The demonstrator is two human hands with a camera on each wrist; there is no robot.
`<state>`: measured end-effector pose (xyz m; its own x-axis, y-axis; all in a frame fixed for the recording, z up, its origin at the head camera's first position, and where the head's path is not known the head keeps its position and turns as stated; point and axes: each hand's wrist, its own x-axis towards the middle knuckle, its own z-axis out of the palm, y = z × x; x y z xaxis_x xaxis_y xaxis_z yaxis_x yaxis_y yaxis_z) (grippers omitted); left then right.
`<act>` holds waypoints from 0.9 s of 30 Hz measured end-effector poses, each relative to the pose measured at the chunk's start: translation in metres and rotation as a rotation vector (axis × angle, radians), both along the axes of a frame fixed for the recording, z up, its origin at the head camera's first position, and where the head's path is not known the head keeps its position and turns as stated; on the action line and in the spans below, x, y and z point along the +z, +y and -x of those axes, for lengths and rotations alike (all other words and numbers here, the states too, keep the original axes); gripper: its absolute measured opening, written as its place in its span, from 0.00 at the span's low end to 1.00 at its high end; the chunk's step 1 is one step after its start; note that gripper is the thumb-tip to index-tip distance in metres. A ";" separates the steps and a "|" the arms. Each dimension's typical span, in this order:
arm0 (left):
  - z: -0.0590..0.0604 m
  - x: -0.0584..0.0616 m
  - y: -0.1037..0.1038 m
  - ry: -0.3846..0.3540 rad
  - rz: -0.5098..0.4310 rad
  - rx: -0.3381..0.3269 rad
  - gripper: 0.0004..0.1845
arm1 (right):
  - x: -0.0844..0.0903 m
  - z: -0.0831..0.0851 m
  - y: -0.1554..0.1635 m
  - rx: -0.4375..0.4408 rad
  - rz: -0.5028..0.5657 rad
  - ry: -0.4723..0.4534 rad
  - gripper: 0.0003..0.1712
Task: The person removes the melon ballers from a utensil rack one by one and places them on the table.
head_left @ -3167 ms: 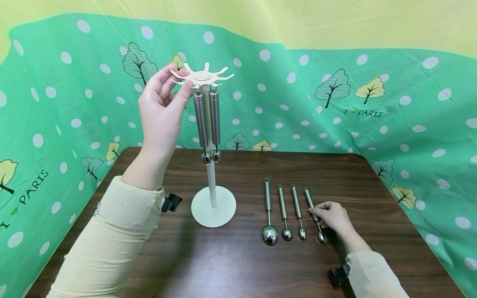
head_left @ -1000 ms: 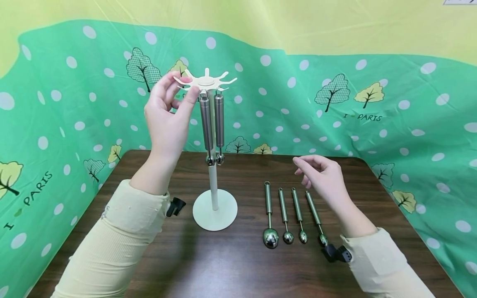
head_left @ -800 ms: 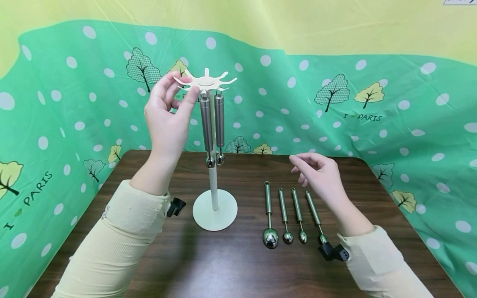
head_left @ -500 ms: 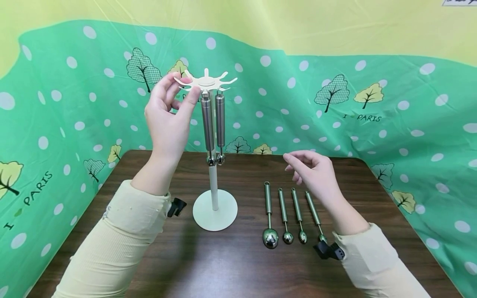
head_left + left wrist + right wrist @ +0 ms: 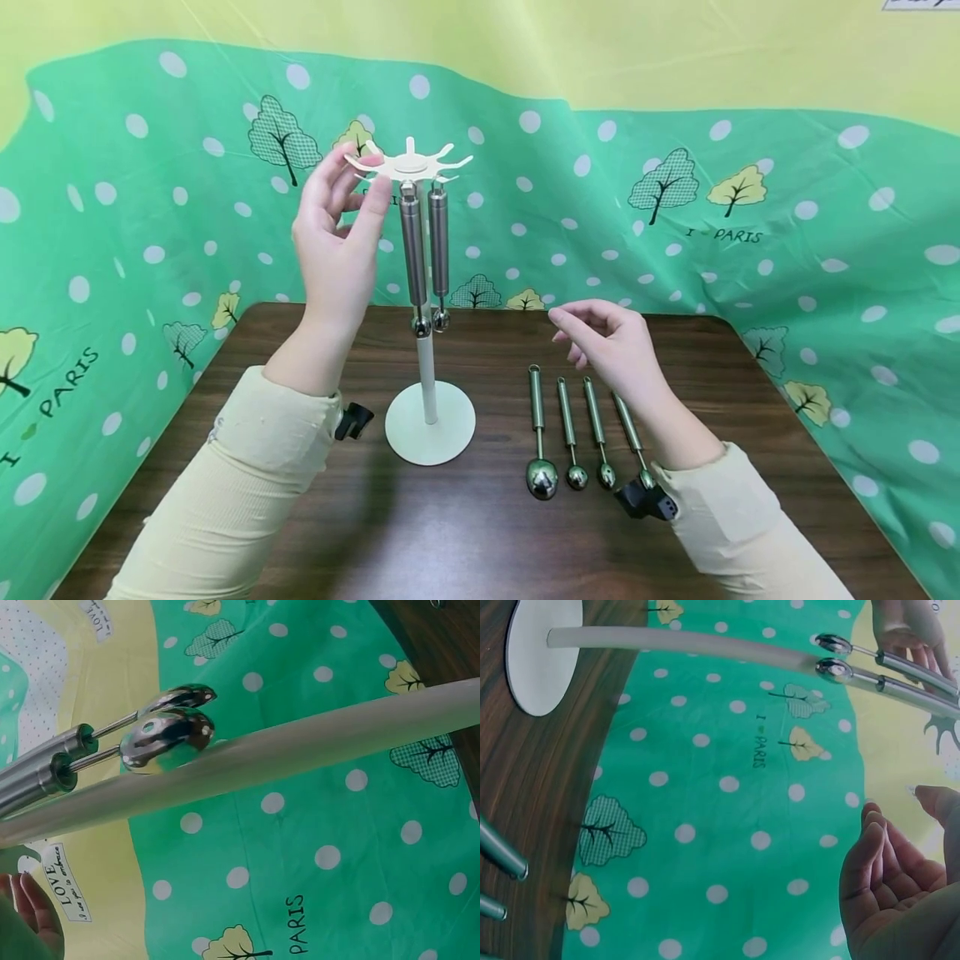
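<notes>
My left hand [image 5: 337,237] pinches an arm of the white hook rack [image 5: 410,167] at the top of a stand, thumb in front and fingers behind. Two steel scoops with round bowls hang from the rack, a nearer scoop [image 5: 413,250] and a scoop [image 5: 439,242] to its right. In the air right of the stand is my right hand [image 5: 611,350], fingers loosely bent and nothing held. The right wrist view shows its thumb apart from the fingers. Several more scoops lie below it, the largest scoop [image 5: 542,478] leftmost; the rightmost scoop [image 5: 628,425] is partly covered by my wrist.
The stand's round white base [image 5: 450,446] rests on a dark wooden table [image 5: 480,533], left of the lying scoops. Its pole [image 5: 426,375] rises upright. Behind hangs a green and yellow patterned cloth [image 5: 525,208]. Black wrist cameras [image 5: 645,500] sit on the cuffs.
My right hand has let go of the rightmost scoop, lifted off the table and moved left toward the stand. That scoop stays on the table. My left hand keeps hold of the rack.
</notes>
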<state>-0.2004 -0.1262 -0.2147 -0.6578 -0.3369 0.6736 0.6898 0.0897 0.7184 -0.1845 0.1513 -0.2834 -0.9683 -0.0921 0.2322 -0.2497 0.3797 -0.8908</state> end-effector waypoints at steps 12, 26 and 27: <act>-0.002 0.007 -0.010 -0.064 -0.005 -0.123 0.21 | 0.007 -0.001 -0.015 0.073 0.059 -0.011 0.17; -0.002 0.010 -0.015 -0.108 0.023 -0.194 0.13 | 0.012 0.002 -0.029 0.119 0.064 0.011 0.16; -0.002 0.011 -0.015 -0.112 0.030 -0.191 0.13 | 0.013 0.002 -0.029 0.121 0.065 0.014 0.16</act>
